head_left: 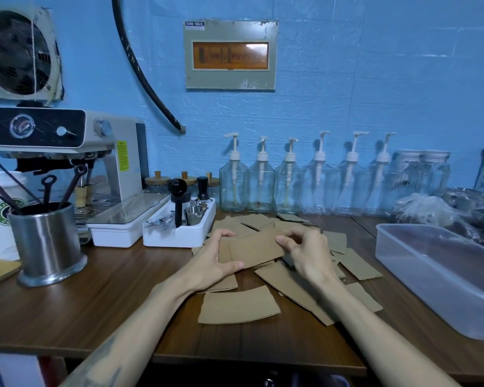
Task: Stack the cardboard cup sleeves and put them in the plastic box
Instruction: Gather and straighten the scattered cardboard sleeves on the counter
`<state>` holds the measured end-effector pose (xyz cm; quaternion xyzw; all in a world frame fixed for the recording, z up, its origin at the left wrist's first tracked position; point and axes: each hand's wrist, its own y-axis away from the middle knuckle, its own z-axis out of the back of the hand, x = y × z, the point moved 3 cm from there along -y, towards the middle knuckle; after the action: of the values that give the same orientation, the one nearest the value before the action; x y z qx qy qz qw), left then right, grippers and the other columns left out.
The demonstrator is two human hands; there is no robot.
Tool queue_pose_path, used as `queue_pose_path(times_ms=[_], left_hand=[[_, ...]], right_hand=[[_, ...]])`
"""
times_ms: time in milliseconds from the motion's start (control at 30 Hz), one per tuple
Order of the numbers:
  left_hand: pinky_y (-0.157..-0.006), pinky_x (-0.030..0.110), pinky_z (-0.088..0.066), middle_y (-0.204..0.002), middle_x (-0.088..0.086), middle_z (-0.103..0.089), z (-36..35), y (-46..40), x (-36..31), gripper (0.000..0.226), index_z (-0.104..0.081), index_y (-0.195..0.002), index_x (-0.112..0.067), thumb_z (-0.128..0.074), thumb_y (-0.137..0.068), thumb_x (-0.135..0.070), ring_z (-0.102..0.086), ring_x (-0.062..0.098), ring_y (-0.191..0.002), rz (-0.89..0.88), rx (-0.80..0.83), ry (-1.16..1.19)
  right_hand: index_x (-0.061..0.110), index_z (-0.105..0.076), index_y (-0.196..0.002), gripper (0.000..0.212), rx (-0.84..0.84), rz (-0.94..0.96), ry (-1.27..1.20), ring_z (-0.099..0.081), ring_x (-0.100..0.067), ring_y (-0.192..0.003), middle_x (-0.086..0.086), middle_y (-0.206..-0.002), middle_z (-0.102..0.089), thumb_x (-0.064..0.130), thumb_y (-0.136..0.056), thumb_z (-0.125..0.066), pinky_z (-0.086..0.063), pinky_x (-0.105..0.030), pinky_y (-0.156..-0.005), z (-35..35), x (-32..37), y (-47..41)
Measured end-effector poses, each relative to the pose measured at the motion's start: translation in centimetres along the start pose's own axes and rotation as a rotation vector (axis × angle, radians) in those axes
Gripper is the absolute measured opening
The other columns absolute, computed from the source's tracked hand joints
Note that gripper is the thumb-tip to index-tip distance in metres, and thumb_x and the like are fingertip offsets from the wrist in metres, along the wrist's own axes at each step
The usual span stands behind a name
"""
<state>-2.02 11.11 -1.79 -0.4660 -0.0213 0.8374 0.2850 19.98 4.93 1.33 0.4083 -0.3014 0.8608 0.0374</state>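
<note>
Nearest me, 1 flat cardboard sleeve [238, 305] lies alone on the wooden counter [101, 300]. Above it my left hand [218, 256] and right hand [305, 254] both pinch a small stack of sleeves [253, 251] over the scattered pile [263, 223]. The clear plastic box [442, 275] sits right, 6 pump bottles [289, 178] behind.

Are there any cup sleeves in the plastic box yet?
No, the plastic box holds no sleeves; both hands grip a small stack of cup sleeves over the wooden counter.
</note>
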Motion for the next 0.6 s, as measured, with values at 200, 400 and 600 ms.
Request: queue_pose_path(times_ms=[200, 400, 600], left_hand=[[-0.107, 0.042, -0.044, -0.134, -0.005, -0.054, 0.0, 0.1, 0.0, 0.065, -0.033, -0.122, -0.045, -0.077, -0.075, -0.052, -0.055, 0.014, -0.120, 0.029, 0.011, -0.013], [-0.103, 0.042, -0.047, -0.128, -0.004, -0.054, -0.1, -0.1, 0.0, 0.064, -0.031, -0.119, -0.055, -0.071, -0.069, -0.062, -0.056, 0.017, -0.116, 0.017, -0.012, -0.025], [-0.097, 0.030, -0.048, -0.122, -0.010, -0.054, -0.1, 0.0, -0.3, 0.054, -0.038, -0.127, -0.039, -0.071, -0.089, -0.020, -0.057, 0.012, -0.111, -0.040, -0.001, -0.014]], right_hand=[[0.018, -0.073, -0.084, 0.007, -0.066, -0.036, -0.090, -0.056, 0.000, -0.069, 0.008, -0.078, -0.068, 0.019, -0.090, -0.069, -0.040, -0.009, -0.061, 0.5, -0.1, -0.3], [0.023, -0.070, -0.082, 0.006, 0.109, 0.033, 0.040, -0.063, -0.009, -0.073, 0.008, -0.078, -0.069, 0.024, -0.087, -0.073, -0.053, -0.027, -0.076, -1.0, 0.0, 0.5], [0.031, -0.034, -0.148, 0.068, 0.202, 0.218, 0.147, -0.042, -0.005, -0.122, 0.006, -0.132, -0.044, 0.028, -0.089, -0.069, -0.035, -0.030, -0.107, -1.4, 0.7, 0.5]])
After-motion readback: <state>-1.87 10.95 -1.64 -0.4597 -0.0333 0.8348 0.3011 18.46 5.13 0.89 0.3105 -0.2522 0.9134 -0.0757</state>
